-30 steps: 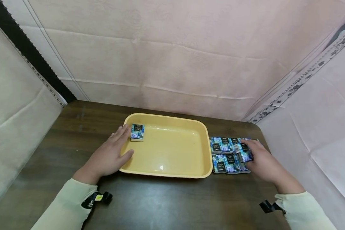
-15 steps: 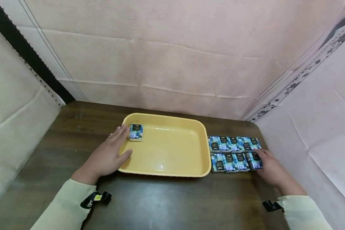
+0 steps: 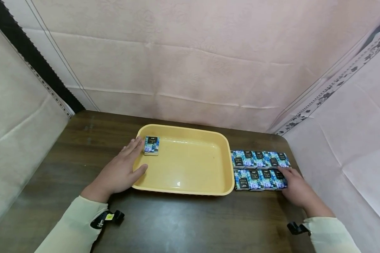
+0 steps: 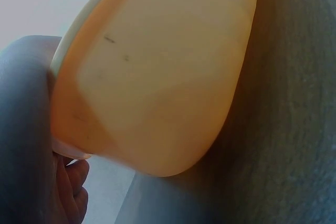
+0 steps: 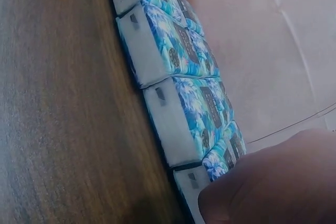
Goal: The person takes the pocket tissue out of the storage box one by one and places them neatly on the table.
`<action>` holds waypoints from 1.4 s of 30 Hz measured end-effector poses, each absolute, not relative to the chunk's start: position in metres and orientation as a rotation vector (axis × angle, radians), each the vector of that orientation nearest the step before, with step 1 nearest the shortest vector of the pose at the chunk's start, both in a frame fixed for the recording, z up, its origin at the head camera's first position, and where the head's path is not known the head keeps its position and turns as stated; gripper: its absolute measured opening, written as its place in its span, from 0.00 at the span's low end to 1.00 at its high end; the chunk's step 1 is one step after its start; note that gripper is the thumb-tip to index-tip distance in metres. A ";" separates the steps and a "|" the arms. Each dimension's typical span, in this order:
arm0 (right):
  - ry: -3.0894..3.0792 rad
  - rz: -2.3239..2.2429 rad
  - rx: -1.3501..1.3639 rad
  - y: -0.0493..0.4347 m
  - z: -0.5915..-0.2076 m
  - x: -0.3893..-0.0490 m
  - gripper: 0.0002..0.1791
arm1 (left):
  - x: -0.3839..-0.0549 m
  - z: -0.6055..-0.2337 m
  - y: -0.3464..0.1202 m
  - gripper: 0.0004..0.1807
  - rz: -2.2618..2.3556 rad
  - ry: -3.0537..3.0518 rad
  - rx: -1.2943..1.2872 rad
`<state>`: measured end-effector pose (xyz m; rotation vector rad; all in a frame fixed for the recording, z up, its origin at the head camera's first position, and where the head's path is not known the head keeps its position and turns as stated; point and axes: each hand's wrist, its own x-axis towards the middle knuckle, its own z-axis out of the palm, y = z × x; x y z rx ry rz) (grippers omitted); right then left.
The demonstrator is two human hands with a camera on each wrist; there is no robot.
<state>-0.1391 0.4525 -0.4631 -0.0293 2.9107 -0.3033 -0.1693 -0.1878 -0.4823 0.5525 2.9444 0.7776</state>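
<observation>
A yellow plastic tray (image 3: 187,165) stands in the middle of the table, and one blue floral tissue pack (image 3: 151,145) lies at its upper left inside. My left hand (image 3: 121,170) rests on the tray's left rim with fingers straight and thumb over the edge. To the right of the tray, several tissue packs (image 3: 254,179) lie side by side in two rows. My right hand (image 3: 299,188) pinches the rightmost tissue pack (image 3: 279,180) of the near row at its right end. In the right wrist view, the hand (image 5: 273,182) covers part of that pack.
The brown wooden table (image 3: 190,225) runs under everything. Pale cloth walls (image 3: 190,70) enclose its back and sides. The tray's outer side (image 4: 163,77) fills much of the left wrist view.
My right hand has carried a tissue pack to the right from above the rows and set it at the near row's right end, now level with its neighbours. The left hand stays put.
</observation>
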 end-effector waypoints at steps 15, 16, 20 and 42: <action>3.010 -0.343 -0.222 0.434 -0.419 -0.144 0.46 | -0.166 -0.481 -0.188 0.48 0.780 2.938 0.549; 3.021 -0.358 -0.239 0.427 -0.412 -0.146 0.46 | -0.166 -0.481 -0.188 0.48 0.779 2.941 0.548; 3.037 -0.414 -0.316 0.388 -0.383 -0.152 0.45 | -0.166 -0.483 -0.190 0.48 0.780 2.949 0.551; 2.747 -0.582 -0.866 0.165 -0.388 -0.233 0.43 | -0.167 -0.481 -0.188 0.48 0.757 2.968 0.582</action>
